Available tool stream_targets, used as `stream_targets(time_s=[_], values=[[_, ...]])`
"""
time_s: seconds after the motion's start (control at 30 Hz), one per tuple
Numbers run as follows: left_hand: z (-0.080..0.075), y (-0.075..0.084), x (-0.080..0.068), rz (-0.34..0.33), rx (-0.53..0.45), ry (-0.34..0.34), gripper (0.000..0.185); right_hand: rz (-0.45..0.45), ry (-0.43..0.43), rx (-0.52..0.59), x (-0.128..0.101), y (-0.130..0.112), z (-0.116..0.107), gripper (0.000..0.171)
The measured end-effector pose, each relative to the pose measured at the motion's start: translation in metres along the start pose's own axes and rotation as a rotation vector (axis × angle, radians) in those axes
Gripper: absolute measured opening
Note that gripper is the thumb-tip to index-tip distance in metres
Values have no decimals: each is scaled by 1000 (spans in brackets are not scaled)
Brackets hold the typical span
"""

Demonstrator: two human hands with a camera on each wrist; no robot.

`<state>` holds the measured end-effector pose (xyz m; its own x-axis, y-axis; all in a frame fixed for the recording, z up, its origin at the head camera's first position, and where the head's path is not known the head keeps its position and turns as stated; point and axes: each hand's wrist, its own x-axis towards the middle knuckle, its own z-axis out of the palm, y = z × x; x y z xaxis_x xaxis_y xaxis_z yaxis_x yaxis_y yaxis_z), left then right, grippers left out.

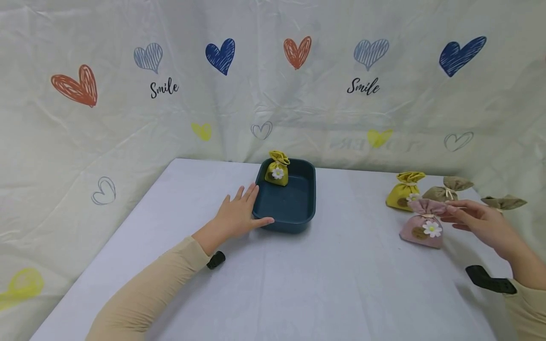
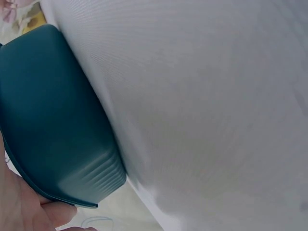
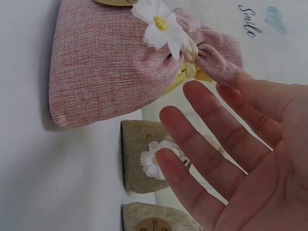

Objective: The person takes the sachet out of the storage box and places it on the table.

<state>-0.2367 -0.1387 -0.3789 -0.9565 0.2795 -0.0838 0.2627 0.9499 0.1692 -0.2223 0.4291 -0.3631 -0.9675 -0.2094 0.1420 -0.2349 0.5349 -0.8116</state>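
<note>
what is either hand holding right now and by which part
Nothing is gripped. The right hand is open, fingertips touching the gathered top of the pink pouch. The left hand rests open against the blue tray's side.

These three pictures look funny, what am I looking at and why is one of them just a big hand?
All three show one moment. The wide picture comes from a camera on a person's head, looking down at a white table. The other two come from small cameras on the wrists, so everything looks huge. The left hand rests against a dark blue tray, which holds one yellow pouch. The right hand is open, its fingertips touching the gathered top of a pink pouch with a daisy; it grips nothing. Behind it stand another yellow pouch and two tan pouches.
</note>
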Motion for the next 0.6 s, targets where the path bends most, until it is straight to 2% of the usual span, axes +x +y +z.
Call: stream_targets(time_s=[0.23,0.4,0.53,0.6], values=[[-1,0,0,2,-9,3,112,-1,24,-37,-1,-3,-4,34],[0,0,0,8,-13,11,112,27,112,-127,-2,-12,-3,17],[0,0,0,10,-12,14,112,27,195,-188,-3,-18,0,38],[0,0,0,9,-13,13,112,33,220,-201,-3,-21,0,39]])
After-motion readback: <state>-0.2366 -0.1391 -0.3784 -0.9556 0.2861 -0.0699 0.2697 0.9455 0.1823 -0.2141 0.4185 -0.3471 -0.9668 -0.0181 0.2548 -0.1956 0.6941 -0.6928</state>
